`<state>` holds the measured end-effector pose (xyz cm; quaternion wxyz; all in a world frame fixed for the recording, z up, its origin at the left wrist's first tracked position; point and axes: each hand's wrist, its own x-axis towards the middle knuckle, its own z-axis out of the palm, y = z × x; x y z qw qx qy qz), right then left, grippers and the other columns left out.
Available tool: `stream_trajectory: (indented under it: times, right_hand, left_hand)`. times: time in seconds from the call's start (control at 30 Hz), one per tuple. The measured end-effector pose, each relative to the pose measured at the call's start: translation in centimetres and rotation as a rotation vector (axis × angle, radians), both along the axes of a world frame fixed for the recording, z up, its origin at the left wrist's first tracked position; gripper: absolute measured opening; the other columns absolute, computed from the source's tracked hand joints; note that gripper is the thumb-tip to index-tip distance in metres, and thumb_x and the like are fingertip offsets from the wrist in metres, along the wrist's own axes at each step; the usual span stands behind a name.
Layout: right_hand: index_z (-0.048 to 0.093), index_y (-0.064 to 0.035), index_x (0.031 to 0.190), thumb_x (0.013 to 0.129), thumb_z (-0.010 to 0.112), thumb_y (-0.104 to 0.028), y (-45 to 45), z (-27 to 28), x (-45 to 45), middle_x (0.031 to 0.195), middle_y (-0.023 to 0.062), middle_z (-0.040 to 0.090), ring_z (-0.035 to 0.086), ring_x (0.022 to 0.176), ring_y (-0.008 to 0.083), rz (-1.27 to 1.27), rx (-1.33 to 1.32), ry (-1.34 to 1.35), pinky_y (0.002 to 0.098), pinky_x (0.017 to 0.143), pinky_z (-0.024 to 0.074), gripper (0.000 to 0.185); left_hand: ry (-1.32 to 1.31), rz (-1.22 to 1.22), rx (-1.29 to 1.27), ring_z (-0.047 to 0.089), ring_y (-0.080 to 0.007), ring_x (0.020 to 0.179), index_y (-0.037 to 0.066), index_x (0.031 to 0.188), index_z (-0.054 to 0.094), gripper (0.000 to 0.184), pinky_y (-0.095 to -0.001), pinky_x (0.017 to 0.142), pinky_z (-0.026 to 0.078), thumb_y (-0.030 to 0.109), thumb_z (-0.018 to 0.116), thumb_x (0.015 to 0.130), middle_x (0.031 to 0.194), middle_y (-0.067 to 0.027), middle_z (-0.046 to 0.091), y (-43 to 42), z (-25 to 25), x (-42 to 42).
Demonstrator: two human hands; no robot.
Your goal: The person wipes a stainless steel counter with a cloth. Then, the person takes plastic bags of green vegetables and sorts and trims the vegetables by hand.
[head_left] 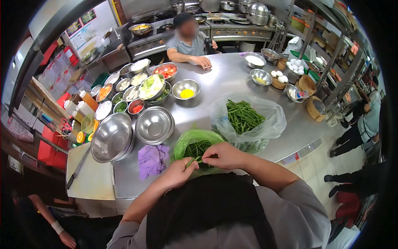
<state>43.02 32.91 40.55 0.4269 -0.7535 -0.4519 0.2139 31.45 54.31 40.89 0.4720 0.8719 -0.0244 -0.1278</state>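
While the left hand [180, 171] is gripping a green bean [193, 162] above the green bag [191, 146], the right hand [220, 156] is pinching it too. Near right, a clear bag [273, 120] is holding more beans [243, 117].

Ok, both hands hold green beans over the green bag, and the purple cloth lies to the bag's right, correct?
No, the head view shows the purple cloth to the left of the green bag. The left hand and right hand do hold green beans over that bag.
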Motion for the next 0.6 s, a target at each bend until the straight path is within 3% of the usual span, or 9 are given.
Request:
stream_trajectory:
  times: [0.17,0.27,0.4,0.43,0.53,0.6]
  right_hand:
    - [0.071,-0.0046,0.094,0.086,0.07,-0.019,0.1,0.1,-0.6,0.087,0.0128,0.069,0.066,0.078,0.0265,-0.054,0.052,-0.017,0.0353,0.071,0.0521,0.017]
    - [0.069,-0.0051,0.091,0.084,0.07,-0.016,0.6,-0.6,-1.0,0.085,0.0117,0.067,0.066,0.076,0.0261,-0.076,0.119,-0.125,0.0356,0.069,0.0517,0.013]
    - [0.067,-0.0053,0.087,0.08,0.068,-0.015,0.6,-1.2,-1.1,0.079,0.0094,0.065,0.063,0.07,0.0226,-0.057,0.148,-0.152,0.0335,0.064,0.0502,0.012]
    - [0.066,-0.0048,0.087,0.08,0.068,-0.015,0.5,-1.4,-1.3,0.077,0.0075,0.064,0.062,0.068,0.0191,-0.069,0.15,-0.023,0.032,0.064,0.0495,0.013]
    - [0.066,-0.0041,0.085,0.08,0.068,-0.017,0.6,-1.6,-1.5,0.071,0.001,0.06,0.055,0.067,0.0095,-0.107,0.202,0.328,0.0276,0.064,0.0474,0.015]
    - [0.065,-0.0053,0.093,0.086,0.068,-0.012,0.7,-2.2,-0.7,0.087,-0.0003,0.063,0.057,0.08,0.0083,-0.148,0.202,0.405,0.0252,0.071,0.0474,0.01]
  left_hand:
    - [-0.078,0.042,-0.028,0.061,-0.0203,0.078,0.004,0.098,0.065,0.027,-0.0344,0.076,0.048,0.026,0.049,0.102,0.082,-0.0126,0.065,1.1,-1.2,-0.2]
    - [0.028,0.033,-0.003,0.062,-0.0199,0.08,0.004,0.099,0.065,0.028,-0.0342,0.078,0.048,0.027,0.049,0.102,0.084,-0.012,0.066,1.2,-0.7,-0.3]
    - [-0.046,-0.025,-0.061,0.059,-0.0168,0.077,0.004,0.097,0.064,0.029,-0.0334,0.074,0.048,0.028,0.049,0.102,0.079,-0.0101,0.063,1.0,-1.0,-0.5]
    - [0.057,-0.03,-0.076,0.06,-0.0167,0.081,0.003,0.099,0.065,0.03,-0.0335,0.078,0.048,0.029,0.05,0.102,0.082,-0.0088,0.065,0.9,-0.2,-0.5]
    - [0.235,0.026,-0.264,0.05,-0.0112,0.059,0.005,0.09,0.061,0.033,-0.0295,0.058,0.043,0.031,0.047,0.105,0.064,-0.0032,0.052,1.6,-0.5,-0.5]
    - [0.232,0.142,-0.427,0.046,-0.0104,0.054,0.006,0.085,0.057,0.035,-0.0283,0.053,0.04,0.032,0.046,0.106,0.06,-0.0012,0.047,1.7,-1.0,-0.5]
